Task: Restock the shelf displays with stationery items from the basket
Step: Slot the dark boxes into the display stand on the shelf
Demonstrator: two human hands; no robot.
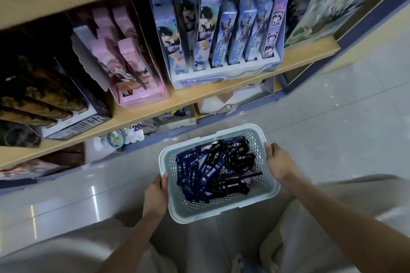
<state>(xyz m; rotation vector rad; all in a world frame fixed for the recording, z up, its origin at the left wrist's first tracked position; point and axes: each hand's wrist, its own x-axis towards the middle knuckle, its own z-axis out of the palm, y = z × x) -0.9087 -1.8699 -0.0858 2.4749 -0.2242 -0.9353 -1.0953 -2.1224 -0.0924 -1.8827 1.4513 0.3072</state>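
Note:
A pale blue perforated basket (269, 193) is held low over the floor, in front of the shelves. Several dark blue stationery packs (216, 169) with white lettering lie jumbled inside it. My left hand (156, 193) grips the basket's left rim, thumb over the edge. My right hand (278, 160) grips the right rim. Above, a wooden shelf (221, 91) carries a blue display tray (224, 71) of upright illustrated boxes and a pink display box (142, 95).
Dark boxes (55, 104) sit at the shelf's left, and a large illustrated pack (337, 0) stands at its right. A lower shelf holds small items (124, 137). Glossy grey floor tiles (332, 117) stretch to the right. My light trousers (332, 228) fill the bottom.

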